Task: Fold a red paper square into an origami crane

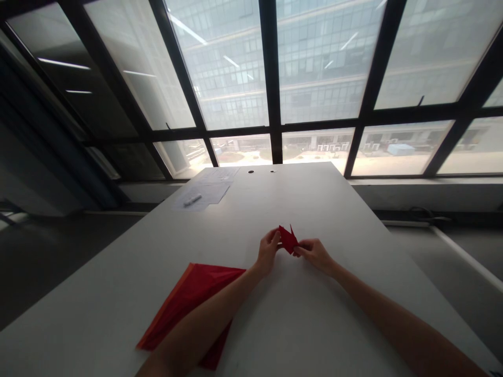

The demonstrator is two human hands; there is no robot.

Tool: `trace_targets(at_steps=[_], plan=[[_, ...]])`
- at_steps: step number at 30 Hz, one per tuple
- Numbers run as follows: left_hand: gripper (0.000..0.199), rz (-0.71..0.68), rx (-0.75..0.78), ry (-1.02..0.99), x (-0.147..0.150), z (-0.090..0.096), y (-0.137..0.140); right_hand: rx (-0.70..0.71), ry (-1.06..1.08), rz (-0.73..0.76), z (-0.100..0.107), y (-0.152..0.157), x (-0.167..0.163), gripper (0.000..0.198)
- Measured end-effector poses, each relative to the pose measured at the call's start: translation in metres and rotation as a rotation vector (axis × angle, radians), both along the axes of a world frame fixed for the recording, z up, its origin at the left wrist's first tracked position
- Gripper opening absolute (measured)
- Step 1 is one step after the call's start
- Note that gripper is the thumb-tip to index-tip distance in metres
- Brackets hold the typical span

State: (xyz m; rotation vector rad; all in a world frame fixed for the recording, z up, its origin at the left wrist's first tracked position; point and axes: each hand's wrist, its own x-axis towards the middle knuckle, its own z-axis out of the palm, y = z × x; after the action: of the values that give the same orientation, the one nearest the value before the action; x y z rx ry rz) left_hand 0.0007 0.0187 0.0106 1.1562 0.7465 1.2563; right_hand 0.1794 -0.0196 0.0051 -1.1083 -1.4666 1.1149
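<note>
Table [294,324] below the fingers; red sheets [196,290] (paper, probably) left of and nearer than them. Left hand [269,247], right hand [315,254]: fingers clamped on the red fold [288,239], left edge and lower right corner, so it sits between them. Best: pinch lightly, tug evenly, spare the thin point.

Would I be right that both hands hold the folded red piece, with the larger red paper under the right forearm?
No: the head view shows the larger red paper under the left forearm; the left hand and right hand hold the folded piece.
</note>
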Motion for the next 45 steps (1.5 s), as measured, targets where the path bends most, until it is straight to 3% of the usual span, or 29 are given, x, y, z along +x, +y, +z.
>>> trace_targets(at_steps=[3,7,13,16,20,25,28,30,33,40,45], plan=[[0.037,0.104,0.105,0.022,-0.002,0.001,0.002,-0.016,0.014,-0.027,0.000,0.001,0.000,0.031],[0.033,0.184,0.292,0.247,-0.005,0.002,0.002,-0.007,0.013,-0.054,-0.002,0.002,0.000,0.028],[0.021,0.246,0.367,0.359,-0.006,0.002,0.002,-0.004,-0.028,-0.080,-0.005,0.003,0.000,0.029],[0.029,0.305,0.401,0.390,-0.007,0.004,0.001,-0.005,-0.020,-0.111,-0.006,0.003,0.000,0.028],[0.035,0.245,0.368,0.383,-0.006,0.004,0.000,0.008,-0.041,-0.119,-0.007,0.002,-0.001,0.028],[0.059,0.255,0.329,0.324,-0.005,0.004,0.000,0.024,-0.081,-0.136,-0.007,0.002,-0.001,0.028],[0.050,0.235,0.378,0.294,-0.005,0.007,-0.005,0.024,-0.075,-0.158,-0.008,0.002,-0.001,0.029],[0.035,0.144,0.395,0.232,-0.006,0.010,-0.011,0.032,-0.062,-0.155,-0.008,0.002,-0.001,0.030],[0.031,0.023,0.366,0.192,-0.005,0.011,-0.016,0.065,-0.068,-0.126,-0.006,0.001,0.000,0.029],[0.015,0.195,0.529,0.400,-0.005,0.015,-0.009,0.116,-0.118,-0.109,-0.004,-0.001,-0.002,0.027],[0.035,0.105,0.549,0.450,-0.005,0.011,-0.007,0.129,-0.089,-0.130,-0.010,0.002,0.000,0.027]])
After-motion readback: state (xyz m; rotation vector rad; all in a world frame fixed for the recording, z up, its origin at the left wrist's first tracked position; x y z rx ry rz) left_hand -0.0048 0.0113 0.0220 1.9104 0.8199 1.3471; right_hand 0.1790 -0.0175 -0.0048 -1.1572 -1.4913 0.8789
